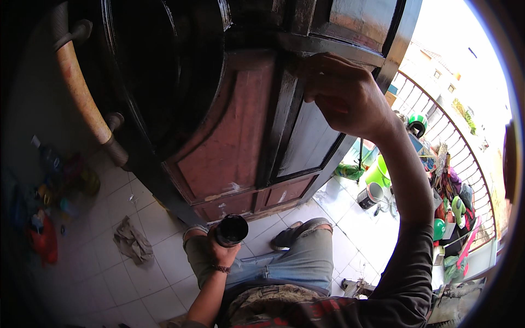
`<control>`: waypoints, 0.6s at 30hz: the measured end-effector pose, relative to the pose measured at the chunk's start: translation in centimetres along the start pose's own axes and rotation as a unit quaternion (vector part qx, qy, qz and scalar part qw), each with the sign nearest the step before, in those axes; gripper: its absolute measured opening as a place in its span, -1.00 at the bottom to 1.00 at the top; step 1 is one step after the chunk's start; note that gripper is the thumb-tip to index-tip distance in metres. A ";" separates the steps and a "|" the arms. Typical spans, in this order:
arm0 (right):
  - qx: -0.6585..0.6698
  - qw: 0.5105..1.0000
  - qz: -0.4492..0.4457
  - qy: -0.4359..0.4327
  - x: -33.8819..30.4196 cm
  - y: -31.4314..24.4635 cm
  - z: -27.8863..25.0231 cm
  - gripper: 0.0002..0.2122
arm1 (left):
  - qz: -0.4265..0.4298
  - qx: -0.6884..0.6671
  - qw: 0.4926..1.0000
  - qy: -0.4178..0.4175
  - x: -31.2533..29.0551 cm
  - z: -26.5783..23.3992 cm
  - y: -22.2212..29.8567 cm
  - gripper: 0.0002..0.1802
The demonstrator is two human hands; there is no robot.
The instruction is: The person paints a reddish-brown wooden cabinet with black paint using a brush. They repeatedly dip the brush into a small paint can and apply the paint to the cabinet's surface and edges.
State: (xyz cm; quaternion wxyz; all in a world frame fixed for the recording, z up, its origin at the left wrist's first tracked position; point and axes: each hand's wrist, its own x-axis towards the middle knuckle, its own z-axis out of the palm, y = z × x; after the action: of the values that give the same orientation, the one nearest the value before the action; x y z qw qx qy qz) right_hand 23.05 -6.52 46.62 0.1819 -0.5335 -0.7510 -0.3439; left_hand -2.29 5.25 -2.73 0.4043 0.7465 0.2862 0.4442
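Observation:
My left hand (222,252) is wrapped round a small round cup (232,230) whose inside is black, held low in front of my thigh. In front of me stands a panelled wooden door (229,131), partly coated glossy black. One curved panel and the bottom panels still show reddish brown, with pale smears near the lower edge. My right hand (344,93) is raised to the upper part of the door, fingers bent and closed near a dark frame strip. Whatever its fingertips hold is lost against the black surface.
A long door handle (82,87) sticks out at the left. A crumpled grey cloth (133,241) lies on the white tiles (158,273). At the right are a paint can (371,195), a green bucket (378,174), a helmet (418,123) and piled clutter beside a railing (465,142).

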 end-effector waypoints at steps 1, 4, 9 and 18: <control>0.015 1.000 0.008 -0.020 -0.5 -0.3 0.3 -0.75 | 0.001 -0.006 1.000 0.000 -0.1 0.1 -0.2 0.10; -0.005 1.000 -0.030 0.004 -0.8 0.0 2.0 -0.75 | -0.002 -0.019 1.000 0.001 -0.3 0.3 -0.5 0.09; -0.042 0.998 -0.004 0.053 -1.0 0.3 1.5 -0.72 | -0.003 -0.032 0.999 0.012 -0.4 0.5 -1.2 0.07; -0.017 0.997 -0.003 0.071 -1.4 1.8 1.1 -0.74 | 0.002 -0.016 1.000 0.013 -0.4 0.5 -1.2 0.08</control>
State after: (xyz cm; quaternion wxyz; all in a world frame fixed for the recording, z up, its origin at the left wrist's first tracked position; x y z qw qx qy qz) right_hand 25.34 -6.40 45.54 0.2244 -0.5088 -0.7317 -0.3943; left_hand -2.11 5.34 -4.09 0.4114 0.7349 0.2826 0.4591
